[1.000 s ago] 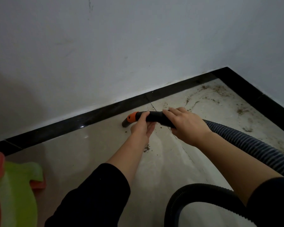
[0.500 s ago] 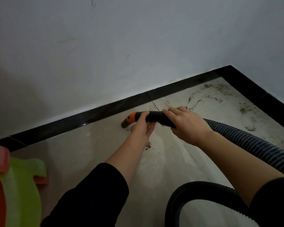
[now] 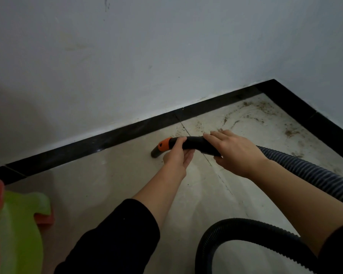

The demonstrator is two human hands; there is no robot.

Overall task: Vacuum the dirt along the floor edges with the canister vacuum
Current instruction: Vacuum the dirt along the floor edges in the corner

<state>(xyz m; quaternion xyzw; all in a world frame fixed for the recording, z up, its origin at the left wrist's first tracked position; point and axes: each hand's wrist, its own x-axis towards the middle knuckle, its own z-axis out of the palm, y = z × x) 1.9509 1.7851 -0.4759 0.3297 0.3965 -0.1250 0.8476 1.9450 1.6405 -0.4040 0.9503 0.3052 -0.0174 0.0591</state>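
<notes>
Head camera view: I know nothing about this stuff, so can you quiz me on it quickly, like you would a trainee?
1. True or false: the left hand and the right hand both grip the vacuum handle.
2. Most of the dirt lies: A) right of the hands, B) left of the hands, C) nowhere visible.
3. Fill in: the collar by the nozzle tip is ___.
Key: 1 true; 2 A; 3 orange.
</notes>
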